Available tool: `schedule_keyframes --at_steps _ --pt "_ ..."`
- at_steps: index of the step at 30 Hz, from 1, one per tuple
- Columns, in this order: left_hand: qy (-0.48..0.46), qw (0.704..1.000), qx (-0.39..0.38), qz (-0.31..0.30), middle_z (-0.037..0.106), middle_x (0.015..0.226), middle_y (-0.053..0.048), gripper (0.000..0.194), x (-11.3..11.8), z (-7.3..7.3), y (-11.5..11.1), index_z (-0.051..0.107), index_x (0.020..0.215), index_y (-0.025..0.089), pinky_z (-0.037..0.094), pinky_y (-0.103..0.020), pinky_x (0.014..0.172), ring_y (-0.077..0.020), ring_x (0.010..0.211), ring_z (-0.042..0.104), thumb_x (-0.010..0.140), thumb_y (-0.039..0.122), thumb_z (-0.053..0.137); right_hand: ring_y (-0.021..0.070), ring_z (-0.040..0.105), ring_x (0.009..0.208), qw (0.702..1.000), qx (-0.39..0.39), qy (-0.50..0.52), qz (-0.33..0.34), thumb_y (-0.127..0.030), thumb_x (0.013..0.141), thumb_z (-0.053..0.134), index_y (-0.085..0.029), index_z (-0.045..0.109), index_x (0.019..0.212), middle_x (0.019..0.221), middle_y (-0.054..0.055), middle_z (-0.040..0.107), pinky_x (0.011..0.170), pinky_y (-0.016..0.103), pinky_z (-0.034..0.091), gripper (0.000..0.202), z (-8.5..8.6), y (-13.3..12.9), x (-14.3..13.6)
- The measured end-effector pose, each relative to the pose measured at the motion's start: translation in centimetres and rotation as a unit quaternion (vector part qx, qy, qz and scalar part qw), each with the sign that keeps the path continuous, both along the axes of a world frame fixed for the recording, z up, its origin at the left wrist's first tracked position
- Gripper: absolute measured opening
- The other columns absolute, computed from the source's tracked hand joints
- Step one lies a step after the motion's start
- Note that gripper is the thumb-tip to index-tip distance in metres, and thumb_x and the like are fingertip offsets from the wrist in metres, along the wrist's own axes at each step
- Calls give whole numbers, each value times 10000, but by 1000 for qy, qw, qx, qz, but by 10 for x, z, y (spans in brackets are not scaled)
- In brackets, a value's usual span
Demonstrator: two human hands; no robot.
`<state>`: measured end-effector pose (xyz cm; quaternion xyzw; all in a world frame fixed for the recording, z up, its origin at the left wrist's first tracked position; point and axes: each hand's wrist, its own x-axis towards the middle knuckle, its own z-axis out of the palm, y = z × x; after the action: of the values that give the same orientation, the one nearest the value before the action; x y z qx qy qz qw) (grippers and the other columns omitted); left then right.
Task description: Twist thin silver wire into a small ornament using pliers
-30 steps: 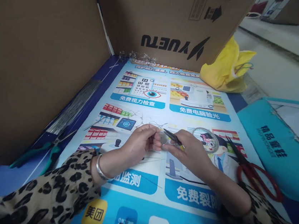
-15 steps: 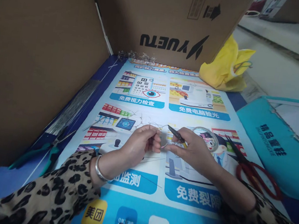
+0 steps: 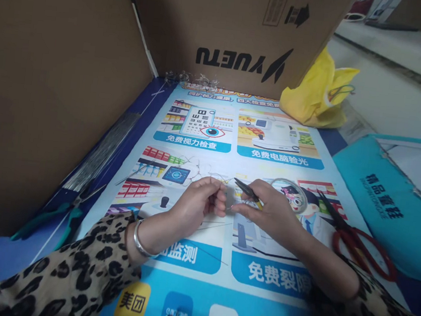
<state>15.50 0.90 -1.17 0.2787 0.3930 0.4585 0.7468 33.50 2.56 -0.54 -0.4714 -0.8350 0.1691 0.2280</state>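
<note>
My left hand (image 3: 206, 198) is closed in a pinch on thin wire (image 3: 202, 167), which runs in fine bent twists beyond the fingers. Small pliers (image 3: 244, 187) with dark jaws and a yellow handle are gripped in my right hand (image 3: 271, 208). The pliers' tip meets or nearly meets the wire's end close to my left fingertips; whether the jaws clamp it I cannot tell. Both hands hover just above a printed poster (image 3: 218, 286). Long straight wire pieces lie under and beside my left hand.
Red-handled scissors (image 3: 365, 251) lie at right, by a turquoise box (image 3: 383, 208). At left are green-handled pliers (image 3: 72, 216) and a bundle of straight wires (image 3: 100, 153). Cardboard (image 3: 244, 25) walls the back and left. Twisted wire pieces (image 3: 204, 81) and a yellow bag (image 3: 311, 101) sit at the back.
The pliers' tip has shifted slightly left and down, closer to my left fingertips. Both hands keep their holds.
</note>
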Motion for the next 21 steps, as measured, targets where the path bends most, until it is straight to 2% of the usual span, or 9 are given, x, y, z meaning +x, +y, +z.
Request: schedule_keyframes --at_steps 10,17,21 --pt "2 1000 -3 -17 551 599 4 131 0 0 0 532 770 129 459 -222 454 -82 448 505 822 246 503 146 533 689 995 -93 37 -1 -475 695 665 -189 531 762 758 11 561 615 256 394 322 1 5 4" --pt "14 1000 -9 -23 544 596 8 146 0 3 0 539 764 126 445 -222 453 -77 429 496 829 248 491 146 534 687 994 -99 51 -8 -434 714 652 -198 526 764 757 11 570 608 256 393 272 1 6 6" --pt "20 999 -15 -38 542 589 15 146 -1 2 0 542 755 127 417 -213 443 -65 393 481 823 247 494 150 548 683 993 -86 56 -57 -416 746 612 -197 529 758 743 12 586 607 261 397 235 2 5 6"
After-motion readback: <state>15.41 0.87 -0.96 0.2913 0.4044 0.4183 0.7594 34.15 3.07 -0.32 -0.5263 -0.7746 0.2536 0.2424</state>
